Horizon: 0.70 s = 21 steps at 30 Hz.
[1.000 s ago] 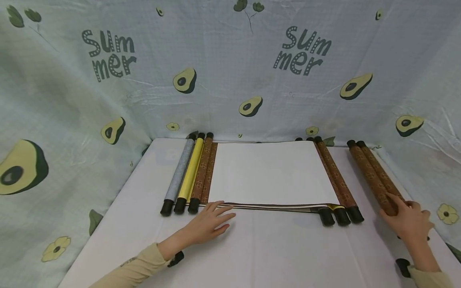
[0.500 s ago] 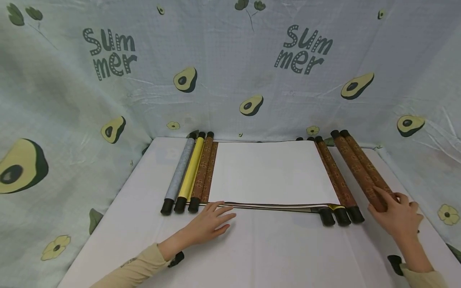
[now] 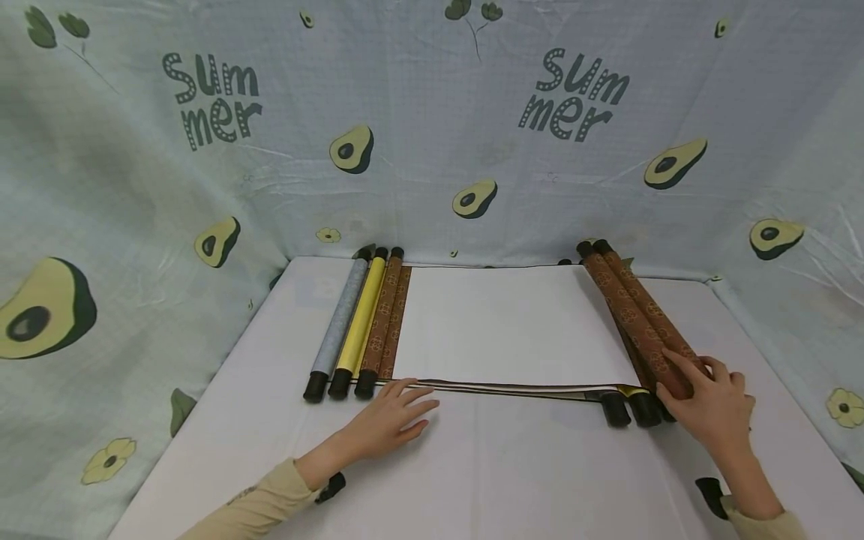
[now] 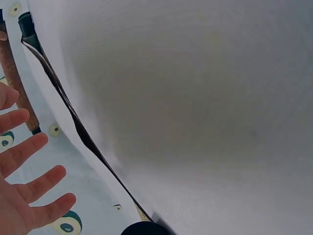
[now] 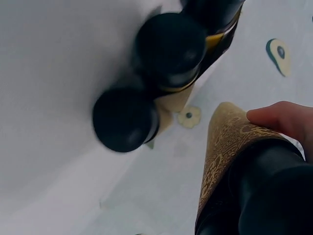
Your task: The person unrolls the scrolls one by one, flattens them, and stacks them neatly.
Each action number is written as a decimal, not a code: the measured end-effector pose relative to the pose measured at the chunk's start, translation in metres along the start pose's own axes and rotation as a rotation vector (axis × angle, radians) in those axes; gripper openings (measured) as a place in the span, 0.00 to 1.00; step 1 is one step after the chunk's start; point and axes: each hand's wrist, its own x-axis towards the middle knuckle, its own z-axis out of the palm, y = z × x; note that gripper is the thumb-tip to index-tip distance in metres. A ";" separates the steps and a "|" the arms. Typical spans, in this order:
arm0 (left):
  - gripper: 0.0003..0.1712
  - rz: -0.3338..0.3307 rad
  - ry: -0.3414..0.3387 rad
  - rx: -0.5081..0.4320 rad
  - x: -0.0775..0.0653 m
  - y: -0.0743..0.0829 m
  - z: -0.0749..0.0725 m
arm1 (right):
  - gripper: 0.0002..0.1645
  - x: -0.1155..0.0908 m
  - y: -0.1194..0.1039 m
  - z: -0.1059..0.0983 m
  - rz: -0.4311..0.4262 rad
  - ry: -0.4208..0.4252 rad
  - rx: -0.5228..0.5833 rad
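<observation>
My right hand [image 3: 712, 409] grips the near end of a brown patterned scroll [image 3: 631, 311] with two rollers and black knobs. The scroll is tilted above the right end of several scrolls spread in a stack, hiding most of their right rollers. In the right wrist view its patterned roll [image 5: 230, 142] hangs apart from the black end knobs [image 5: 168, 49] below. The top white sheet [image 3: 499, 322] lies flat. My left hand [image 3: 386, 421], fingers spread and straight, lies at the stack's front edge near the left rollers; whether it touches the paper is unclear.
On the stack's left lie a grey roller [image 3: 340, 322], a yellow roller [image 3: 362, 315] and a brown roller [image 3: 382, 319], side by side. White cloth [image 3: 506, 472] covers the table. A printed avocado curtain [image 3: 405, 90] rises behind and at both sides.
My right hand has carried the brown scroll leftward from the table's right side, lifting its far end, to above the stack's right rollers. My left hand has stayed in place.
</observation>
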 end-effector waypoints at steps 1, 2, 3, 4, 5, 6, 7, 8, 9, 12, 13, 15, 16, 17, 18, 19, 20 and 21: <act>0.19 0.000 0.001 0.004 0.000 0.000 0.000 | 0.35 0.000 -0.003 0.001 -0.017 0.018 0.008; 0.19 -0.001 0.000 0.006 0.001 0.000 0.001 | 0.34 0.000 -0.006 0.003 -0.033 0.032 0.020; 0.19 0.001 0.000 0.010 0.001 0.000 0.001 | 0.34 0.000 -0.009 0.004 -0.051 0.047 0.029; 0.18 0.004 0.002 0.009 0.002 0.000 0.002 | 0.34 -0.001 -0.012 0.005 -0.067 0.059 0.040; 0.18 0.009 0.001 0.014 0.003 0.001 0.003 | 0.33 -0.001 -0.015 0.005 -0.081 0.069 0.048; 0.18 0.012 0.001 0.013 0.003 0.001 0.004 | 0.33 -0.001 -0.018 0.006 -0.093 0.075 0.058; 0.18 0.015 0.001 0.011 0.003 0.001 0.004 | 0.33 -0.002 -0.021 0.006 -0.106 0.082 0.068; 0.18 0.017 0.002 0.006 0.003 0.001 0.005 | 0.33 -0.002 -0.023 0.007 -0.113 0.083 0.075; 0.18 0.018 0.003 0.000 0.003 0.001 0.006 | 0.32 -0.003 -0.026 0.007 -0.121 0.084 0.082; 0.18 0.019 0.004 -0.005 0.003 0.002 0.006 | 0.32 -0.005 -0.034 0.010 -0.129 0.073 0.092; 0.18 0.020 0.005 -0.003 0.003 0.002 0.006 | 0.32 -0.005 -0.036 0.011 -0.133 0.071 0.093; 0.18 0.027 0.005 0.008 0.004 0.003 0.007 | 0.32 -0.006 -0.042 0.013 -0.136 0.062 0.095; 0.18 0.029 0.004 0.015 0.004 0.003 0.007 | 0.32 -0.007 -0.045 0.014 -0.139 0.059 0.097; 0.18 0.031 0.002 0.019 0.004 0.003 0.007 | 0.32 -0.007 -0.047 0.016 -0.142 0.058 0.100; 0.18 0.031 0.001 0.019 0.004 0.003 0.006 | 0.32 -0.007 -0.050 0.017 -0.147 0.057 0.101; 0.18 0.033 -0.001 0.022 0.004 0.003 0.006 | 0.32 -0.008 -0.053 0.018 -0.151 0.056 0.105; 0.18 0.033 -0.002 0.023 0.004 0.003 0.007 | 0.31 -0.008 -0.056 0.019 -0.157 0.058 0.113; 0.18 0.034 -0.002 0.024 0.004 0.003 0.007 | 0.31 -0.009 -0.059 0.020 -0.165 0.062 0.121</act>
